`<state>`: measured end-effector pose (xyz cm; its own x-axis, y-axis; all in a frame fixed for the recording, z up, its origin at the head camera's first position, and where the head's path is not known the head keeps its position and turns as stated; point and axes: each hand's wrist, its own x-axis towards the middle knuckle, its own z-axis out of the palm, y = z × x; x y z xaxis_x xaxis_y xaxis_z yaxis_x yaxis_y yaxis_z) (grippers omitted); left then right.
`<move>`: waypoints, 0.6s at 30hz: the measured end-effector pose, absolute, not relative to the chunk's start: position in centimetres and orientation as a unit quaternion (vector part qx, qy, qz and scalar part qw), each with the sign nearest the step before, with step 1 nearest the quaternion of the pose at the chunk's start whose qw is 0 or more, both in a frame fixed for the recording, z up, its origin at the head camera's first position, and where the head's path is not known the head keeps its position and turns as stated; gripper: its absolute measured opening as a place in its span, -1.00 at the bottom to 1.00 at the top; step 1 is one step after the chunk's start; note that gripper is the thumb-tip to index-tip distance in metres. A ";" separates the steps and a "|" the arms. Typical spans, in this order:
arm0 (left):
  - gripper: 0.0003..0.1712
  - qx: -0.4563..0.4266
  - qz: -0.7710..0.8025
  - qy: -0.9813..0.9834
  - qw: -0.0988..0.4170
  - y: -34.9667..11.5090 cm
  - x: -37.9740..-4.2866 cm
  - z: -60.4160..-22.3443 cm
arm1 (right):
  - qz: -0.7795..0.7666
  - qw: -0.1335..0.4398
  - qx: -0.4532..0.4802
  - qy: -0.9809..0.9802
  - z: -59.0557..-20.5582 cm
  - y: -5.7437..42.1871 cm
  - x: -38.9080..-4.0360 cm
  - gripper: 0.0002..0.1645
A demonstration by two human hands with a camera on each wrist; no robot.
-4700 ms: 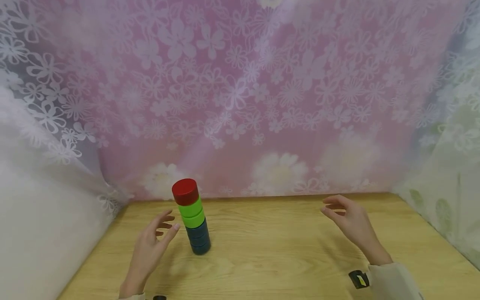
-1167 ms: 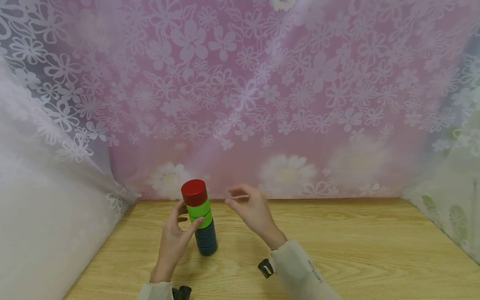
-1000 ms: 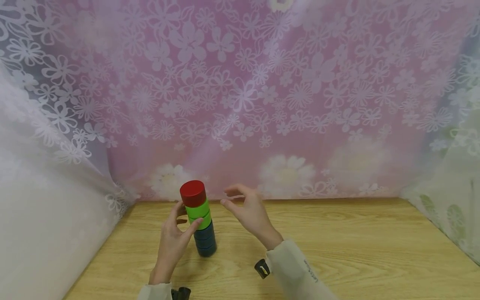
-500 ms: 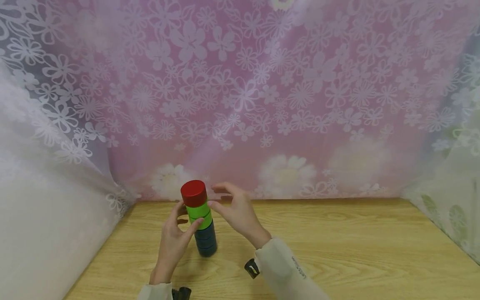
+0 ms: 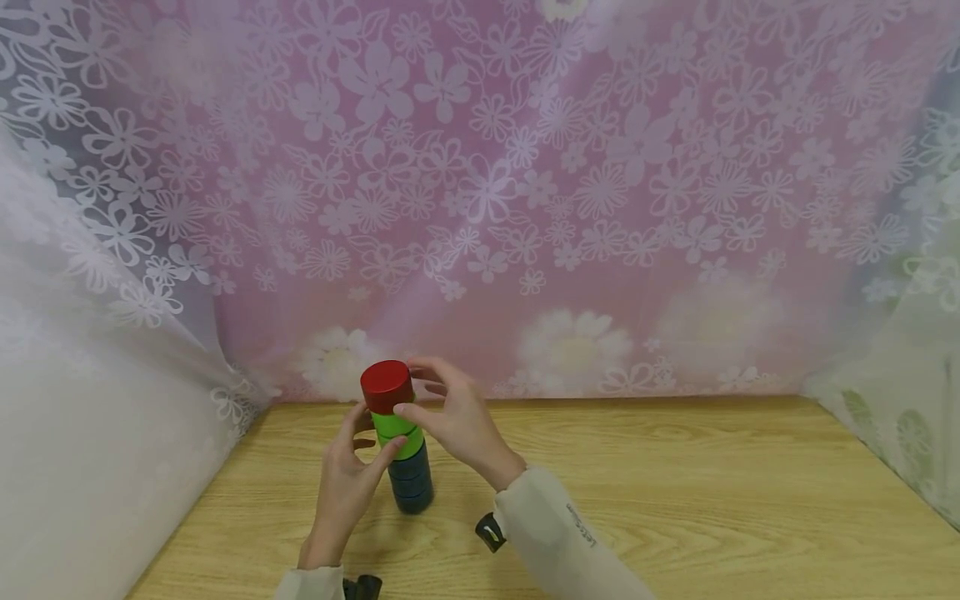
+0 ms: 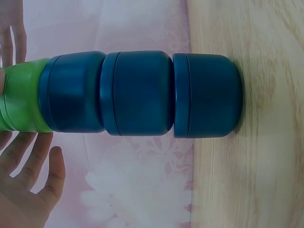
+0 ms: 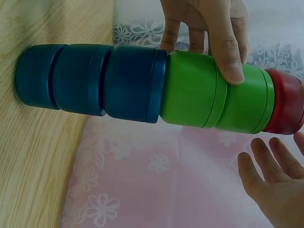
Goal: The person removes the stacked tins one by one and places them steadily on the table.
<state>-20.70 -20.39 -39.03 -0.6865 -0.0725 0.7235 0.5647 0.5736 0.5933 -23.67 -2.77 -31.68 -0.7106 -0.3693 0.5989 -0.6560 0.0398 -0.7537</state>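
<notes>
An upright stack of small lidded round canisters stands on the table: three blue canisters [image 5: 410,479] at the bottom, two green canisters [image 7: 216,92] above them, and a red canister [image 5: 387,387] on top. My left hand [image 5: 347,479] grips the green canisters from the left, thumb in front and fingers behind, as the right wrist view shows. At the top right, my right hand [image 5: 465,425] is around the red canister, its thumb at the lower front edge and its index finger behind. Its lower fingers [image 7: 273,161] stand slightly apart from the stack.
The wooden table [image 5: 675,492] extends to the right of the stack. A pink flowered cloth [image 5: 525,208] hangs along its back edge, with pale cloth at both sides. Black wrist cameras [image 5: 491,532] sit below the hands.
My right hand has come left from the table's right side to the red canister. My left hand has moved right and taken hold of the green canisters. The stack stays standing.
</notes>
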 end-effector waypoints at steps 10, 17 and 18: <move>-0.28 -0.156 -0.437 -0.805 0.370 -20.3 -20.8 -39.0 | 0.596 0.104 0.366 -0.708 -31.3 -3.6 -23.8 -0.35; -0.29 -0.154 -0.437 -0.806 0.368 -20.3 -20.8 -39.0 | 0.593 0.129 0.377 -0.700 -31.3 -4.0 -23.8 -0.47; -0.29 -0.154 -0.436 -0.807 0.367 -20.3 -20.8 -39.0 | 0.594 0.134 0.376 -0.699 -31.3 -4.0 -23.8 -0.49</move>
<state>-20.81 -20.35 -39.05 -0.6823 -0.0711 0.7276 0.5697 0.5720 0.5901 -23.83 -3.98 -31.34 -0.6812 -0.3671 0.6334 -0.6843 0.0117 -0.7291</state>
